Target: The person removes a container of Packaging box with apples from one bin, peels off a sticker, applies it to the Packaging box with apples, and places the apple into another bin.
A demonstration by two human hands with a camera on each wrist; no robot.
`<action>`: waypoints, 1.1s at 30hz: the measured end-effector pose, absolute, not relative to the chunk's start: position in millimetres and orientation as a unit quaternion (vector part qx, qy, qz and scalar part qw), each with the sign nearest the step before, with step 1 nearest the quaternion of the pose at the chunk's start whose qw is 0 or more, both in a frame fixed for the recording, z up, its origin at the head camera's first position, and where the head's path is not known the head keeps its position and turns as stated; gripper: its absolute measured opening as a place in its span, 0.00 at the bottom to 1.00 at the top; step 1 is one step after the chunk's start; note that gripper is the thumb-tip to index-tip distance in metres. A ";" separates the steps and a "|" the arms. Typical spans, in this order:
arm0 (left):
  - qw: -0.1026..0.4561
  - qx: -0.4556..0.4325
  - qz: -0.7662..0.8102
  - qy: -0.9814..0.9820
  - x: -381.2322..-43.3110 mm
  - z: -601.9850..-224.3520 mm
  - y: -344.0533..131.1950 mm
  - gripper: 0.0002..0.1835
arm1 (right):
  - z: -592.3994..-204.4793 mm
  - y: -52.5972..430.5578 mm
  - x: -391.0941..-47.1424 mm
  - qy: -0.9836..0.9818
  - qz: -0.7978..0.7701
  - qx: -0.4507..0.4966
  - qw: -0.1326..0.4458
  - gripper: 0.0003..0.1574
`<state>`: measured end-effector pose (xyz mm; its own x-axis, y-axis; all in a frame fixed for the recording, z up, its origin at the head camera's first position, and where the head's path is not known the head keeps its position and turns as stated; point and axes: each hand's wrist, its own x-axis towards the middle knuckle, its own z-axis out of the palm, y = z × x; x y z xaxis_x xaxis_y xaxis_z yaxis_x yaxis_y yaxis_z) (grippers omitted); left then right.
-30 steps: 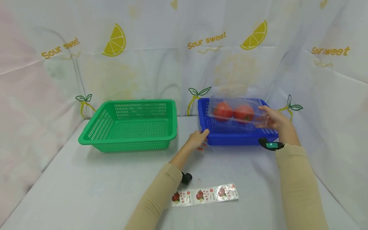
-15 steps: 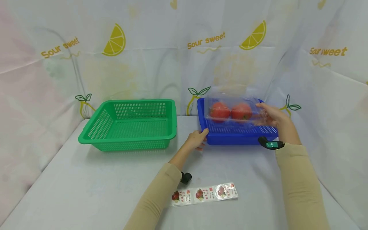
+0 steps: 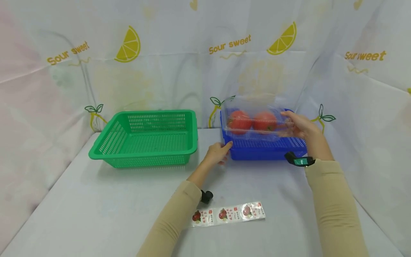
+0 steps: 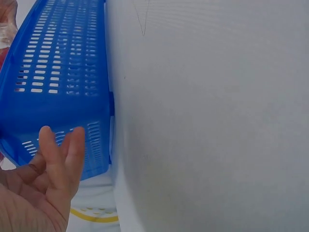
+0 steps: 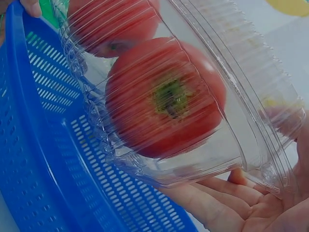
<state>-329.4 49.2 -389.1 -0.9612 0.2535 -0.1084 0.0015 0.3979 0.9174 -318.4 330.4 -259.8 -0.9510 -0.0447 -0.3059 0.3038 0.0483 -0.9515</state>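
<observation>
My right hand (image 3: 297,125) grips the right end of a clear plastic clamshell box (image 5: 193,169), thumb on top and fingers beneath. Two red tomatoes (image 5: 164,99) sit inside it, side by side. The box is held tilted above the blue basket (image 3: 257,154), apart from the basket's floor. At that basket's front left corner, my left hand (image 3: 218,153) pinches the rim. The left wrist view shows some fingers of the left hand (image 4: 46,188) extended along the outside of the basket wall (image 4: 58,111).
A green basket (image 3: 144,157) stands on the left of the white table (image 3: 96,207). Near the front lies a strip of stickers (image 3: 229,214) printed with red fruit. Behind the baskets hangs a patterned cloth (image 3: 179,78).
My right hand has carried the clamshell box with the tomatoes a little to the left and slightly up. The left hand stays at the blue basket's corner.
</observation>
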 end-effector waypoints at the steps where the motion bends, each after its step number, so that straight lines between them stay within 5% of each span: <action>1: 0.110 0.079 0.544 0.828 -330.0 -389.4 48.7 0.33 | -259.6 329.0 -318.2 0.714 -0.682 0.090 0.127 0.53; 12: 0.124 0.085 0.548 0.823 -327.4 -384.5 41.2 0.32 | -262.4 321.3 -318.4 0.737 -0.660 0.064 0.128 0.52; 19: 0.161 0.109 0.515 0.835 -319.6 -353.3 30.8 0.20 | -262.4 322.0 -315.2 0.710 -0.688 0.079 0.125 0.22; 22: 0.171 0.118 0.502 0.840 -315.3 -338.1 23.0 0.17 | -262.8 322.3 -313.5 0.702 -0.696 0.076 0.129 0.17; 33: 0.067 0.124 0.461 0.876 -303.9 -303.1 -9.6 0.21 | -260.2 311.7 -306.1 0.721 -0.679 0.042 0.131 0.19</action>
